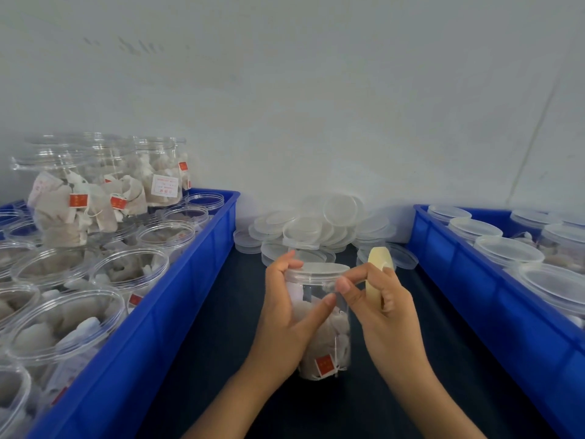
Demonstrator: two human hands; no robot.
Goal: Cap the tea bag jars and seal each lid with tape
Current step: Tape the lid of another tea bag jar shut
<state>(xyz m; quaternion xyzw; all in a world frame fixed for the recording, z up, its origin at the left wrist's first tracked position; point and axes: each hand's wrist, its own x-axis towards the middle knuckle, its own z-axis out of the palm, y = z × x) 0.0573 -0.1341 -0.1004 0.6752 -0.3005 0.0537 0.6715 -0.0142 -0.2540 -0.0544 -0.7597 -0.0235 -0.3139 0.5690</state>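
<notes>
Jar (323, 324) under inspection stands upright on the dark table (202, 359), between the two blue bins and near me, with tea bags inside and its lid (318, 271) already seated. Capping of this unit is done; sealing appears to be in hand but not finished, as I cannot make out a complete band of tape at the lid seam.

Left bin (177, 299) holds many filled jars without lids, plus a few stacked at the back, so most of the batch is judged outstanding. Right bin (493, 299) holds jars with lids on; whether those are taped cannot be told from here. A pile of loose lids (316, 226) lies at the far edge of the table, behind the jar.

My left hand (291, 315) wraps the jar's left side, fingers curled over the lid rim and thumb laid across the front wall, steadying it. My right hand (380, 299) grips the tape roll (376, 264), held on edge just right of the lid, while its thumb and forefinger pinch together at the seam, apparently on the clear tape end, though the strip itself is too faint to confirm.
</notes>
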